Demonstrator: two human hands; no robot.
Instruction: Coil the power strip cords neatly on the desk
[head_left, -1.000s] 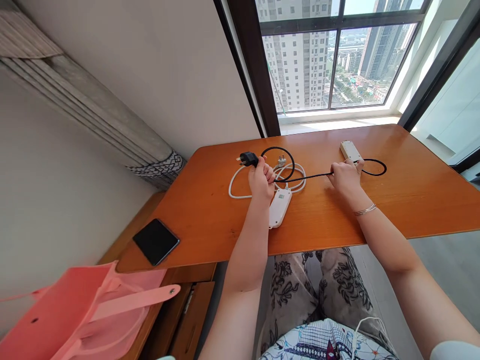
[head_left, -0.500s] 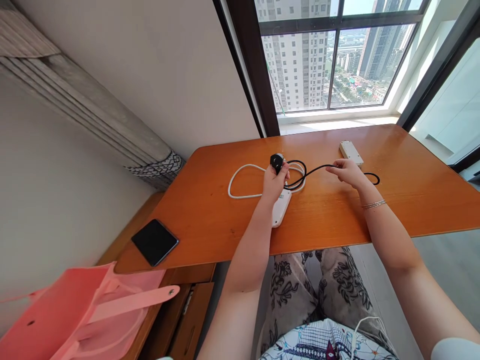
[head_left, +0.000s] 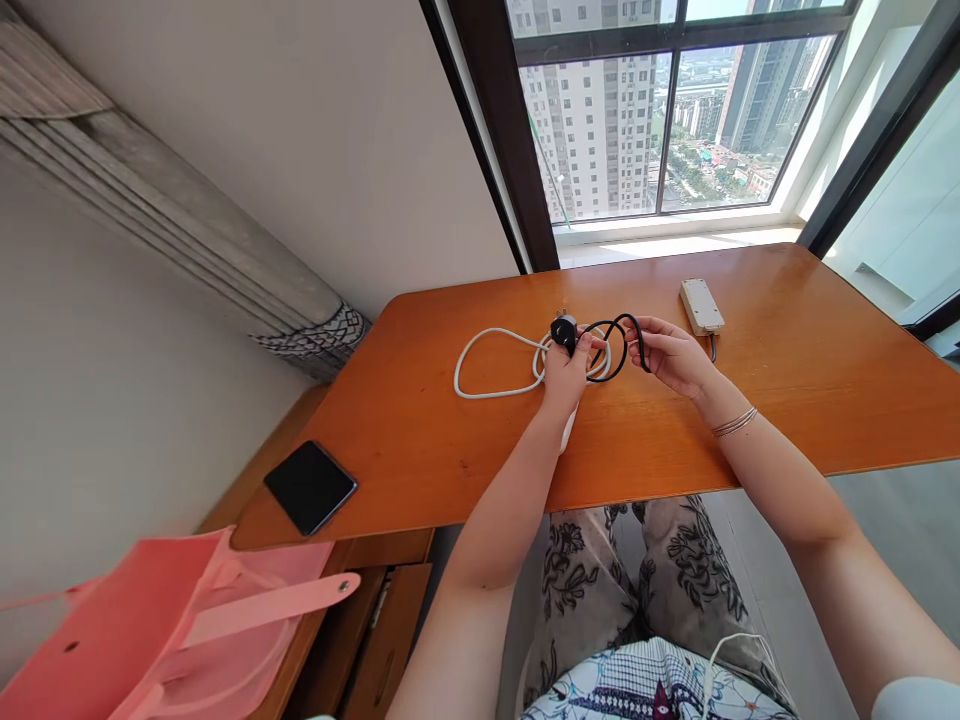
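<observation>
My left hand (head_left: 568, 372) is closed around a black plug (head_left: 563, 331) and holds it above the wooden table (head_left: 420, 440). The plug's black cord (head_left: 619, 345) curls in a loop between my hands, and my right hand (head_left: 670, 354) pinches that loop. Past my right hand the cord runs to a beige adapter box (head_left: 701, 305) lying on the table. Under my left hand lies a white power strip (head_left: 568, 432), mostly hidden, with its white cable (head_left: 487, 360) looped to the left.
A black phone (head_left: 310, 486) lies on the table's near left corner. A pink bag (head_left: 150, 630) sits at the lower left beside wooden drawers (head_left: 375, 630). A rolled mat (head_left: 187, 230) leans on the wall. A large window (head_left: 660, 110) is behind the table.
My right hand has slid left along the black cord toward my left hand, gathering it from a long stretched line into a small loop. The left hand moved right with the plug.
</observation>
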